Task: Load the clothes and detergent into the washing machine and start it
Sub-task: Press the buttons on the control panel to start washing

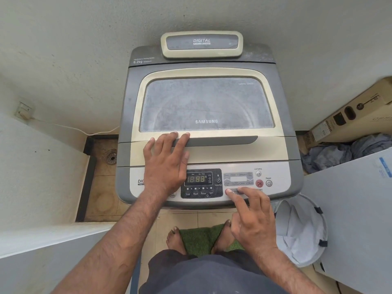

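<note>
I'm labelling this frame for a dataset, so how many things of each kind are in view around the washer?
Washing machine: 1
Hands, left and right: 2
Laundry basket: 1
Cardboard box: 1
Green mat: 1
Floor drain: 1
Total: 7

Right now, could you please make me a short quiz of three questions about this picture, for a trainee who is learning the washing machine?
1. True or false: the lid of the washing machine is closed.
2. Which hand rests flat on the lid's front edge?
A. left hand
B. right hand
C. neither
3. Fill in: the right hand's fingertip presses a button just below and left of the red ____ button.

Key:
1. True.
2. A.
3. Start. The display is already lit.
</note>
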Demonstrator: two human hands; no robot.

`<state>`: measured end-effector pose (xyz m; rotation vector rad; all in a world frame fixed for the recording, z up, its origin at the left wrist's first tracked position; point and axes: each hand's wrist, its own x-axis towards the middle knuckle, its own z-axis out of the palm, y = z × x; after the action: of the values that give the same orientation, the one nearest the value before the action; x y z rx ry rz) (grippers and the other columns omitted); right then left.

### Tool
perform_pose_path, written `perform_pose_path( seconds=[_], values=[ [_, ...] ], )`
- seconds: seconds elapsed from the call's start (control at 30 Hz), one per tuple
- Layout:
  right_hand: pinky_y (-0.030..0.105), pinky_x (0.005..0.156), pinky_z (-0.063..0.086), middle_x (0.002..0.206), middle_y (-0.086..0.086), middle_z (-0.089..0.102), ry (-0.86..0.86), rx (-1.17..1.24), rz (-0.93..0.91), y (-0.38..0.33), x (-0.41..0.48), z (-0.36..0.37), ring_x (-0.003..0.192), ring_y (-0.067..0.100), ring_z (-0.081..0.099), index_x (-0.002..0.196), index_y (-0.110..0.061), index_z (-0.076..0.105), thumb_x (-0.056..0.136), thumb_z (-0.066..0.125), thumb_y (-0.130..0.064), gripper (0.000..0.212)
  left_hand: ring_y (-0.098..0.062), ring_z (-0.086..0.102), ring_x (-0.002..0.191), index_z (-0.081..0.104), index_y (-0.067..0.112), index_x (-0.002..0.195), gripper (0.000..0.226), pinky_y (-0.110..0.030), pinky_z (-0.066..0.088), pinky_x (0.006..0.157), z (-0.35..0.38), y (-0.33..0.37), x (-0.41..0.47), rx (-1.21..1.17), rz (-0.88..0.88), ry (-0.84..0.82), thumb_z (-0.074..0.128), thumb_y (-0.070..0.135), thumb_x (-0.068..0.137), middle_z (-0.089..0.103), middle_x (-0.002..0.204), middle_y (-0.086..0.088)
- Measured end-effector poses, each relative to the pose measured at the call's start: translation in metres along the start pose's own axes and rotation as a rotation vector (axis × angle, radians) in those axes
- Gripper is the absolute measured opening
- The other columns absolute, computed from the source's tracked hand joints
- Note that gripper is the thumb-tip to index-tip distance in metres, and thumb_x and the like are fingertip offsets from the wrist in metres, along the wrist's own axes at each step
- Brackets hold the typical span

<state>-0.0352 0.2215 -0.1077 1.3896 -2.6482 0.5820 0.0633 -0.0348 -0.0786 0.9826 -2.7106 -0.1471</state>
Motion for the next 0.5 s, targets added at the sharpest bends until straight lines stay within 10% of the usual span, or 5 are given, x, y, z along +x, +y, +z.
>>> perform_pose_path(
  seconds=[0.5],
  values=[
    [0.045,0.091,0.054,0.124,0.008,0.061,-0.043,0.045,0.051,-0.0038,0.0024,-0.0061,0.119,0.033,0.049,0.122,-0.018,0.075,0.072,0.044,-0.010,0.060,-0.025,0.046,0.136,0.045,0.028,0.152,0.053,-0.051,0.024,0.120,-0.0011,0.0003,-0.0004,-0.001,0.001,0.001,0.046,0.037,0.100,0.050,0.143,0.000]
  ],
)
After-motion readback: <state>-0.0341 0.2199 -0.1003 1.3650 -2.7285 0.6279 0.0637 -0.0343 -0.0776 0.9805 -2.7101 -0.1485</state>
